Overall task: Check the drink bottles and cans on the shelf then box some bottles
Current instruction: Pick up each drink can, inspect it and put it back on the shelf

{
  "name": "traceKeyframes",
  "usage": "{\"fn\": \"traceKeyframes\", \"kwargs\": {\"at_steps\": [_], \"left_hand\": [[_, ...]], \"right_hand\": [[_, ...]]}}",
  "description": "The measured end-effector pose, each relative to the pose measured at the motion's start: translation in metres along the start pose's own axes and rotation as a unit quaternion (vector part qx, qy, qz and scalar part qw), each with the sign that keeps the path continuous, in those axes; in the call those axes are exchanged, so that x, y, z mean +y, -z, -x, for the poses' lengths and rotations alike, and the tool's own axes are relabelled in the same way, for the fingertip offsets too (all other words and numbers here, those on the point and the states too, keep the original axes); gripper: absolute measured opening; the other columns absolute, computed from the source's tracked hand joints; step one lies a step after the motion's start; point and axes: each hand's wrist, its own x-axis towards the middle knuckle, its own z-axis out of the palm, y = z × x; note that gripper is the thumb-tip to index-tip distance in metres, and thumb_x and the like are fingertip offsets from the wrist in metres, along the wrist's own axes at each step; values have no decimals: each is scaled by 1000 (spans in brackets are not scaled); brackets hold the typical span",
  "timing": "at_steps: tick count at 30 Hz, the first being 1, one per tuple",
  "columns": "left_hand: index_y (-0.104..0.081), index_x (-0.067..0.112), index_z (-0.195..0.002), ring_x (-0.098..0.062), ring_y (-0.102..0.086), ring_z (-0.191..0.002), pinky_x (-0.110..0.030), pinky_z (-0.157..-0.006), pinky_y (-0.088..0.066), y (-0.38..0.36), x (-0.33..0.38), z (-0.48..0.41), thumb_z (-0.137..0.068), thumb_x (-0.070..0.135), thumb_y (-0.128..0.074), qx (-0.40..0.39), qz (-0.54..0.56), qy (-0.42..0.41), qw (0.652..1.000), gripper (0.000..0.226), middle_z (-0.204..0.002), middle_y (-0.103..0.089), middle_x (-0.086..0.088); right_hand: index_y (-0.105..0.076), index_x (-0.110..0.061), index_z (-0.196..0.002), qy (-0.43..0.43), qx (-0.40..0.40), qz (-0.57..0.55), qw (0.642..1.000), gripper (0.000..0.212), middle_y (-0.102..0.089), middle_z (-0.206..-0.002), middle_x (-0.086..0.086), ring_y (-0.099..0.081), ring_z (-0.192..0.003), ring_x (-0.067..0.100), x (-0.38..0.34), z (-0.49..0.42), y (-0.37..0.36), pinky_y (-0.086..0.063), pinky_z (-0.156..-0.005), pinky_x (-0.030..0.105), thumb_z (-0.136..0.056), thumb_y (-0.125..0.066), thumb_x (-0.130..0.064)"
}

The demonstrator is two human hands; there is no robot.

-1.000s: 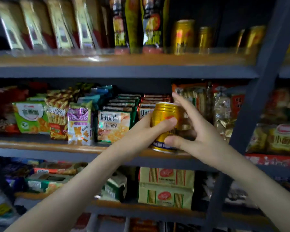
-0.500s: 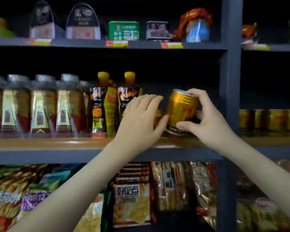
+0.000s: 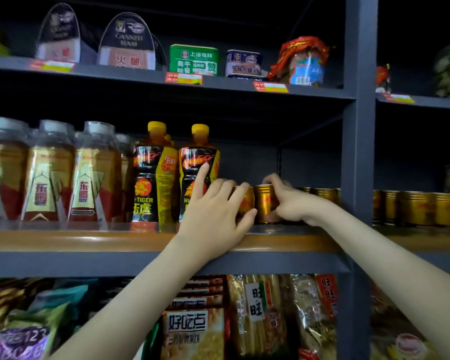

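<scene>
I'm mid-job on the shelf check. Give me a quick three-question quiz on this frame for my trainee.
1. True or false: the right hand grips a gold can standing on the drinks shelf.
2. The left hand's raised forefinger overlaps which item? A) a Hi-Tiger bottle B) a snack bag C) a price tag
3. What colour are the Hi-Tiger bottles' caps?
Key: 1 true; 2 A; 3 yellow.
</scene>
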Motion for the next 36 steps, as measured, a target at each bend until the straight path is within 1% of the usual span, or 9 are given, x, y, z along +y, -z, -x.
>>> {"fn": "traceKeyframes", "kwargs": {"at_steps": [3,6,11,15,18,23,28,31,36], "left_hand": [[-64,13,-124,-24,-61,-108,-51,-118,-12,-2,-2,1,-95,48,-35,3,-4,-4,1000,54,-110,-68,-6],[-64,14,-123,-24,-61,-108,-51,-118,-13,-3,-3,1,-95,49,-35,9,-7,-5,1000,54,-110,-69,-5],[-65,12,-121,-26,-60,-113,-53,-116,-18,-2,-3,3,-93,46,-39,21,2,3,1000,51,-114,-67,-8],[-64,11,-122,-30,-56,-120,-56,-114,-23,3,16,3,-90,37,-44,94,42,37,994,45,-122,-64,-11],[-60,9,-126,-30,-55,-121,-52,-113,-26,10,62,-4,-90,36,-45,114,102,63,986,47,-126,-60,-13],[-48,5,-137,-33,-49,-126,-44,-109,-38,9,156,-25,-90,32,-52,130,184,54,973,55,-135,-52,-18],[-45,8,-142,-39,-26,-135,-48,-111,-29,-18,216,-55,-87,37,-59,118,57,99,986,64,-147,-38,-27],[-51,9,-139,-41,-22,-136,-50,-109,-30,-36,229,-59,-91,36,-51,155,-14,135,979,55,-148,-36,-29],[-50,14,-140,-47,-22,-139,-51,-107,-29,-53,244,-60,-93,37,-47,118,-96,178,972,52,-154,-26,-26]], "right_hand": [[-16,-32,-144,-14,-31,67,997,85,-22,-150,6,-40,-129,30,-3,-6,-1,-43,-99,40,-83,-72,-10],[-10,-31,-149,-18,-24,106,994,92,-17,-155,6,-37,-134,31,-4,-7,-4,-41,-100,39,-83,-73,-16],[-15,-31,-151,59,93,107,988,82,-4,-161,2,-30,-141,27,-10,17,-2,-38,-98,27,-89,-67,-19],[-37,-27,-142,193,239,113,945,52,-28,-151,-9,-39,-132,10,-11,67,6,-34,-94,16,-95,-56,-19],[-52,-17,-130,249,334,131,900,34,-50,-129,-3,-50,-114,5,9,101,18,-40,-91,10,-95,-52,-14],[-55,-6,-118,217,440,132,861,26,-55,-110,5,-49,-101,8,83,131,54,-34,-86,4,-92,-52,-7],[-46,-12,-135,37,389,129,912,40,-46,-132,6,-42,-123,19,171,112,93,-32,-86,19,-96,-53,-18],[-37,-12,-145,26,343,143,928,50,-41,-139,8,-34,-130,22,209,96,114,-32,-93,23,-98,-51,-26],[-9,-16,-155,-41,180,240,953,81,-17,-157,13,-17,-143,33,254,63,148,-23,-114,44,-93,-58,-37]]}}
